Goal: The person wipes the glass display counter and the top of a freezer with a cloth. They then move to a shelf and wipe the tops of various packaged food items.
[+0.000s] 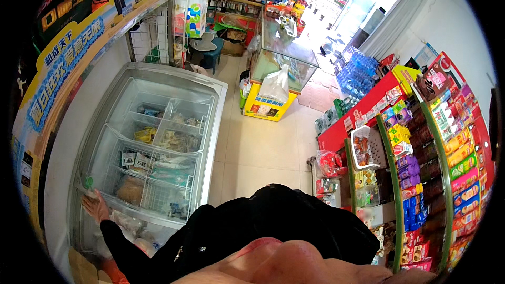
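My left hand (pixel 96 208) rests at the left edge of a chest freezer (pixel 215 121), fingers spread, holding nothing. Its fingertips are beside a small green mark (pixel 89 183) on the freezer's glass lid. Under the glass, wire baskets (pixel 152 150) hold bagged food. I can make out yellow packs (pixel 145 134), black-and-white packets (pixel 134 161) and a brown bag (pixel 131 190). Clear plastic bags (pixel 126 223) lie in the near end, close to my left forearm. My right hand does not show; my dark clothing fills the lower middle.
Shelves of snack packets (pixel 463 179) and a white plastic basket (pixel 366 148) stand on the right. Ahead is a glass counter (pixel 286 60) with a white plastic bag (pixel 274 84). Blue-wrapped bottles (pixel 357 73) are near the doorway, and a stool (pixel 210 50) stands beyond the freezer.
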Demonstrator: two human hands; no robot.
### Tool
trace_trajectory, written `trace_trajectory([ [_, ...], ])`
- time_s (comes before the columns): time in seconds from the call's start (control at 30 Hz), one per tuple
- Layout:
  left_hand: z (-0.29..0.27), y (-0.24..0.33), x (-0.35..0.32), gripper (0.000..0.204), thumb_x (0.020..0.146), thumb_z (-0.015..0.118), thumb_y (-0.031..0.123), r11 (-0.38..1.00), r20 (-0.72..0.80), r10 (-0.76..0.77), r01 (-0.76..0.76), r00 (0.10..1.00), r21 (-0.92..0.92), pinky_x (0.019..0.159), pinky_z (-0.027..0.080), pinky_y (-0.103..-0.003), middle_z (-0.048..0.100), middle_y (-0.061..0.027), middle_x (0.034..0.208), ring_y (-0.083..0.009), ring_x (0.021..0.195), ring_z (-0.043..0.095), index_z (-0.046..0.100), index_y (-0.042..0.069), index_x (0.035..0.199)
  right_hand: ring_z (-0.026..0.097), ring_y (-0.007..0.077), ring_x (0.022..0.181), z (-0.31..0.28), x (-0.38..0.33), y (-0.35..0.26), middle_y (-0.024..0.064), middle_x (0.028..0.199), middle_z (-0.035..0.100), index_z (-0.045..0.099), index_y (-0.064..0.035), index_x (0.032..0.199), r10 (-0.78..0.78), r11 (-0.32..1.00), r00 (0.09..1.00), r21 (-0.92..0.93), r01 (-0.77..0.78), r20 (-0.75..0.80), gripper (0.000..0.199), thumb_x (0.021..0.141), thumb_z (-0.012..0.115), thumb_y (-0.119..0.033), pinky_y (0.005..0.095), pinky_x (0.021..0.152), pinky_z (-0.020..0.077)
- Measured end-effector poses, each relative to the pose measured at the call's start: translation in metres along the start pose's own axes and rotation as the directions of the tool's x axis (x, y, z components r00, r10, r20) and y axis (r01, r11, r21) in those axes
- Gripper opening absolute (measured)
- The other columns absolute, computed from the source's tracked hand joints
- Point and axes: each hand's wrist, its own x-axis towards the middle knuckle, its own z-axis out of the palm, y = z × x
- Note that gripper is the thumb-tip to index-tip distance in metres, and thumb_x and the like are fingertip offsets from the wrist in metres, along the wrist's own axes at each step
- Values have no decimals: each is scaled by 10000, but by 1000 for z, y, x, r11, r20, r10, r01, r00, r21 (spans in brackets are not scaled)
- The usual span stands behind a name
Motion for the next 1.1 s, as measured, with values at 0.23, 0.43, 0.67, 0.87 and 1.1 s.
trace_trajectory([
  [0.23,-20,43,-177,904,976,356,603,922,-199,365,-383,909,-58,1218,83,-465,130,-205,1617,-368,1483,156,216,-129,1487,611,386,1081,-7,45,-2,183,1174,635,637,-71,1153,-96,995,994,-8,96,53,423,897,531,-391,461,932,470],
  [0.43,22,62,-310,919,922,472,552,862,-267,504,-496,821,102,1221,83,-474,178,-243,1598,-403,1476,176,247,-160,1459,605,388,1092,2,116,-13,185,1186,628,629,-72,1165,-241,970,963,-12,244,118,429,901,528,-395,463,939,467],
  [0.67,85,46,-340,796,984,399,486,759,-299,595,-399,746,515,1201,166,-519,223,-299,1561,-446,1447,236,279,-153,1443,598,391,1105,-1,136,-27,186,1200,620,620,-73,1180,-301,952,945,-21,306,127,437,904,525,-399,466,946,463],
  [0.87,-2,94,-284,779,1035,312,501,948,-516,300,-312,803,66,1196,178,-517,236,-282,1560,-438,1446,233,242,-145,1465,592,394,1116,0,105,-8,187,1213,613,612,-74,1193,-246,967,962,-33,252,116,444,907,522,-402,468,952,459],
  [1.1,31,16,-107,851,1010,275,605,978,-336,206,-183,919,99,1207,140,-475,194,-225,1596,-366,1473,202,256,-95,1494,585,397,1129,10,72,-6,189,1227,605,603,-75,1207,-198,979,975,-30,202,106,452,911,518,-407,470,959,455],
])
